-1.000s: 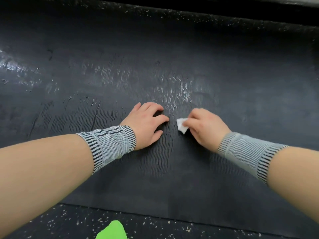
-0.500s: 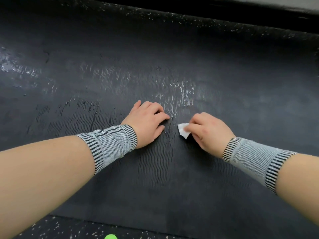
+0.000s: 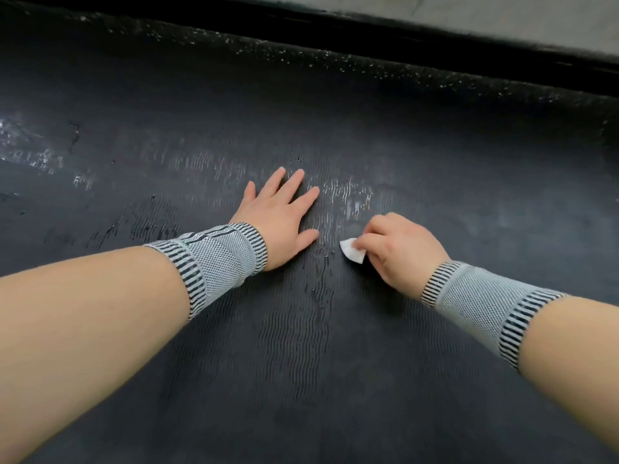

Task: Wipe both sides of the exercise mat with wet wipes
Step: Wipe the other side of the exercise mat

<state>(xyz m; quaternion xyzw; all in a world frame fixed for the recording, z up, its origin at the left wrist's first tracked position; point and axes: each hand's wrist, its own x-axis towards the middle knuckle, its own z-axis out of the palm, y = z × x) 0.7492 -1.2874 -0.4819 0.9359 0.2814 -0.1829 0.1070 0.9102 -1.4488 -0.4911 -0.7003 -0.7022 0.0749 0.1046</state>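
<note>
From the head view, the mat [image 3: 301, 363] fills nearly the whole frame, dark and ribbed with fine wavy lines. My left hand [image 3: 281, 217] lies flat on it just left of centre, fingers straight and spread a little, pointing toward the upper right, thumb out to the side. My right hand [image 3: 398, 249] sits just right of centre, fingers curled, pinching a small white wipe [image 3: 351, 254] against the mat; only a corner of the wipe shows past my fingertips [image 3: 363, 244], on the side toward my left hand. The two hands are near each other but apart, with a strip of mat between them.

Wet streaks [image 3: 348, 195] shine on the mat just above that gap, and more glisten at the left edge of the frame. I wear a grey knit wrist band with black stripes on each arm, the left band [image 3: 214, 262] in the middle left and the right band [image 3: 482, 303] at the lower right. Along the top runs speckled black floor [image 3: 368, 61], and a pale surface [image 3: 502, 18] shows in the upper right corner.
</note>
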